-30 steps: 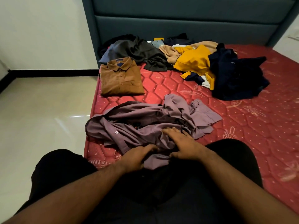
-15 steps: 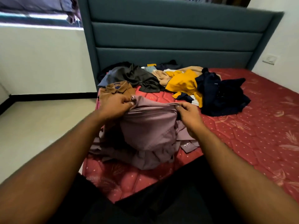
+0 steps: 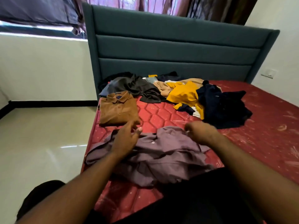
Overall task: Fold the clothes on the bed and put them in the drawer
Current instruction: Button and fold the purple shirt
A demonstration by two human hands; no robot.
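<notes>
Head cam has the mauve shirt (image 3: 160, 157) lying crumpled at the bottom center of the frame on the red mattress (image 3: 267, 126), long axis running left to right, collar end seemingly toward the upper right. Left hand (image 3: 125, 139) is open with fingers spread over its left part; right hand (image 3: 199, 131) is blurry, fingers curled at the shirt's top edge, can't tell if it's actually pinching fabric. Half a second back both hands had it lifted up, now it's dropped flat. Folded brown polo (image 3: 118, 109) sits just beyond, unfolded pile (image 3: 186, 94) further up.
</notes>
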